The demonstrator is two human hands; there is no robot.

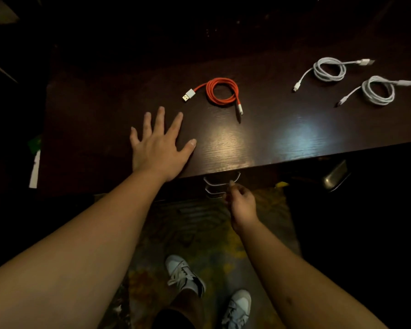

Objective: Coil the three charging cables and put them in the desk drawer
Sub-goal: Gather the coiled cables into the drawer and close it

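White sneakers (209, 290) on patterned rug (199, 236)

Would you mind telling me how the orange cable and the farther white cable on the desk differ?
The orange cable is orange with white plugs; the farther white cable is white throughout. The orange cable lies mid-desk, just beyond the left hand; the farther white cable lies far right, near the back. The orange cable's plug ends point left and toward the person; the white one's point left and right. Both are coiled and lie on the desk.
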